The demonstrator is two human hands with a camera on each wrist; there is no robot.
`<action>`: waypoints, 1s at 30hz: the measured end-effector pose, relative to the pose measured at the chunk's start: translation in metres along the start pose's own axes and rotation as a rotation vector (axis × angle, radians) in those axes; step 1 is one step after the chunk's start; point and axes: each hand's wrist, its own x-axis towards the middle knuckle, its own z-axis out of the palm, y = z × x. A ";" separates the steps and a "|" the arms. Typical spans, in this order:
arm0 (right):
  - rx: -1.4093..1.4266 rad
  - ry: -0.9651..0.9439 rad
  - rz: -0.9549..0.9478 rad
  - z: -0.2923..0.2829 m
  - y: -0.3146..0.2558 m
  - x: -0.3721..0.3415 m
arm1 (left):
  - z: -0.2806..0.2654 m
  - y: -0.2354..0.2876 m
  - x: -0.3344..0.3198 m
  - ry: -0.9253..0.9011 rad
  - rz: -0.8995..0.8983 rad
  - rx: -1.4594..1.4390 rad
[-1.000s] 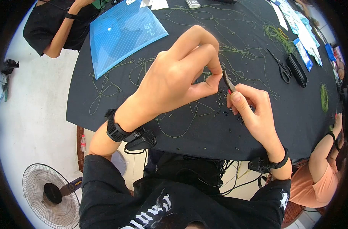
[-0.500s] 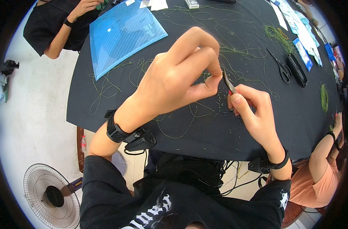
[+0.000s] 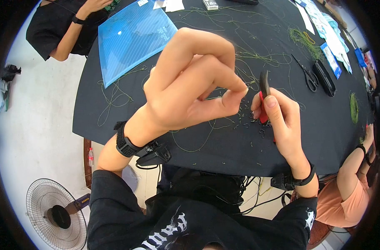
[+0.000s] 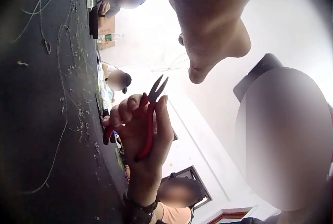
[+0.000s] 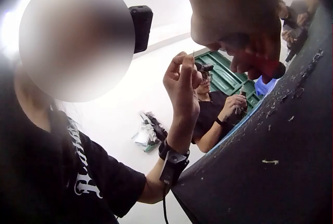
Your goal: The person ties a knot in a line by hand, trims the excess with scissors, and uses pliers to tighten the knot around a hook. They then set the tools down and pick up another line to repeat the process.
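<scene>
In the head view my left hand (image 3: 190, 83) pinches something tiny between thumb and index fingertips; a thin line runs from those fingers in the left wrist view. To its right, my right hand (image 3: 281, 116) grips red-handled pliers (image 3: 264, 85), whose dark jaws point up, apart from the left fingertips. The left wrist view shows the pliers (image 4: 156, 90) with their jaws spread and the right hand (image 4: 148, 130) round the red handles. Small hooks and clippings (image 3: 245, 118) lie scattered on the black cloth below the hands.
Green line lies in tangles (image 3: 302, 41) across the black table (image 3: 190, 154). A blue folder (image 3: 131, 41) is at the upper left, with scissors (image 3: 310, 79) and a black case (image 3: 324, 78) at the right. Other people sit around the table.
My left hand has turned and shifted slightly, its knuckles moving left. The pliers have moved right, away from the left fingertips, and turned more upright, with more red handle showing.
</scene>
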 end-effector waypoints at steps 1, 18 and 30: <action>-0.003 0.004 -0.003 0.000 0.000 0.000 | -0.001 0.001 0.000 0.002 0.010 0.007; -0.001 0.007 -0.021 -0.001 0.002 0.001 | -0.007 0.003 -0.002 0.012 0.081 0.021; -0.047 0.068 -0.019 -0.003 0.000 0.004 | 0.012 0.006 0.002 -0.042 -0.086 -0.279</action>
